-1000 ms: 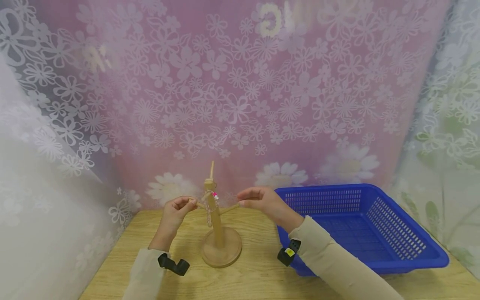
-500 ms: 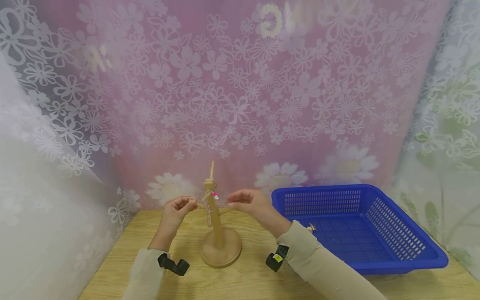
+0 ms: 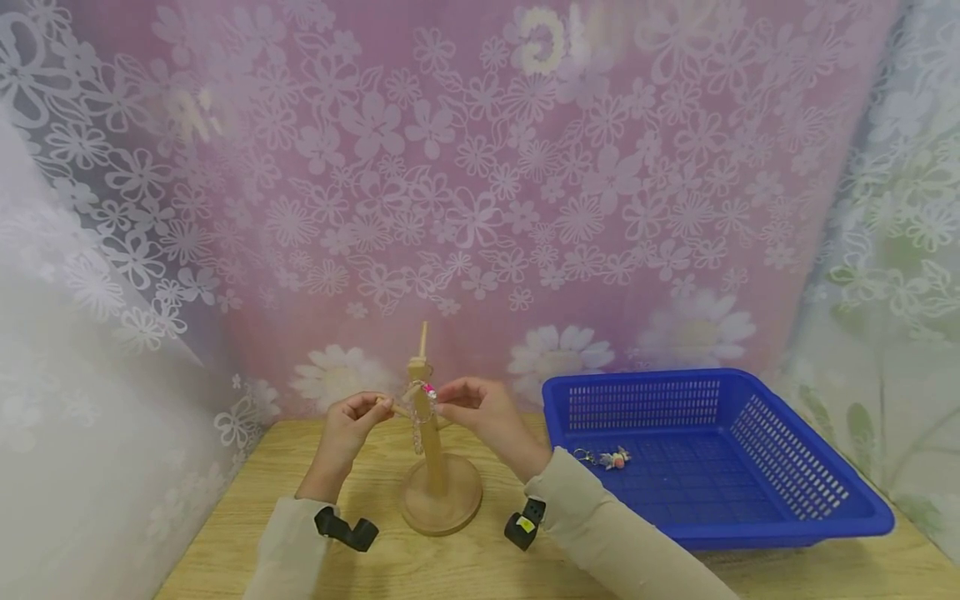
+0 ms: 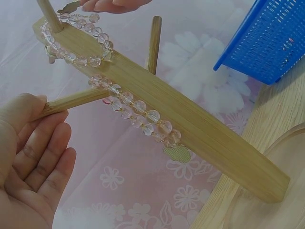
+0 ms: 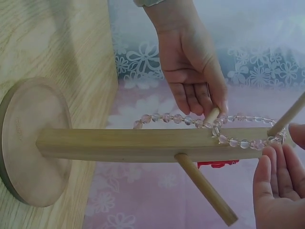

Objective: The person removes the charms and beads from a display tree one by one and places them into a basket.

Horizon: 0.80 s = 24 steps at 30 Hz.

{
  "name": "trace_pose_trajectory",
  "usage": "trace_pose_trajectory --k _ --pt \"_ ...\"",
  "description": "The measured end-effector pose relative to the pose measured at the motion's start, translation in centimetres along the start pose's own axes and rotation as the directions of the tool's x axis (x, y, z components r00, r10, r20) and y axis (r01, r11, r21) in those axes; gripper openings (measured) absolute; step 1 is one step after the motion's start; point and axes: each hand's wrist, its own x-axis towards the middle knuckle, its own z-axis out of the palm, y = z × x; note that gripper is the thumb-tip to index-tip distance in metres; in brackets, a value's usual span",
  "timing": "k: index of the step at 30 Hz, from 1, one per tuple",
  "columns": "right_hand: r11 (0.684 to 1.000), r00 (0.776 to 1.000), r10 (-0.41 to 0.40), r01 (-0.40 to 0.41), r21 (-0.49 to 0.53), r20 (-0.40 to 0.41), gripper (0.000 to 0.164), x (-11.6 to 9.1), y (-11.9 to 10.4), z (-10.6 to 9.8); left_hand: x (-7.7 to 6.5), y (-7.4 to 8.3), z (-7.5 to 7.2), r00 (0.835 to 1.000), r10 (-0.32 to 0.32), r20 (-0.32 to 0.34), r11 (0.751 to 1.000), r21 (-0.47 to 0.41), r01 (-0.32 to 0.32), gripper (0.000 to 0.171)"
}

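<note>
A wooden jewelry stand (image 3: 435,458) with a round base stands upright on the table. The thumb and fingers of my left hand (image 3: 351,425) pinch the end of its left peg (image 4: 78,100). From that peg hangs one bracelet of clear pink beads (image 4: 138,106). A second beaded bracelet (image 4: 102,37) loops around the upper peg (image 4: 49,14). My right hand (image 3: 487,417) is beside the top of the stand. In the right wrist view its fingertips (image 5: 272,155) are close to the upper bracelet, thumb apart from fingers; contact is unclear.
A blue plastic basket (image 3: 720,525) stands on the wood-grain table (image 3: 360,575) at the right. Inside, near its left side, lies a keychain with a small figure (image 3: 617,458). The stand's right peg (image 5: 207,191) sticks out. A floral curtain (image 3: 480,208) hangs behind.
My right hand has moved left from the right peg's tip to the stand's top, and its arm now uncovers the keychain in the basket. The left hand has stayed on its peg.
</note>
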Motion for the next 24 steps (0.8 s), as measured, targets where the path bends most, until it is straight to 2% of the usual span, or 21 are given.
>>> trace_pose_trajectory --k 10,18,24 --pt "0.999 0.995 -0.044 0.045 0.012 -0.093 0.018 0.5 0.5 1.2 0.0 0.2 0.1 1.000 0.002 -0.003 1.000 -0.011 -0.002 0.026" --pt "1.000 0.991 -0.016 0.018 0.012 -0.134 0.017 0.6 0.8 2.1 -0.1 0.4 0.1 1.000 -0.016 -0.010 1.000 -0.023 0.016 0.023" --pt "0.999 0.984 -0.036 0.033 -0.019 -0.173 0.016 0.7 1.2 2.6 0.0 0.2 0.0 1.000 -0.018 -0.005 0.999 -0.034 0.018 0.017"
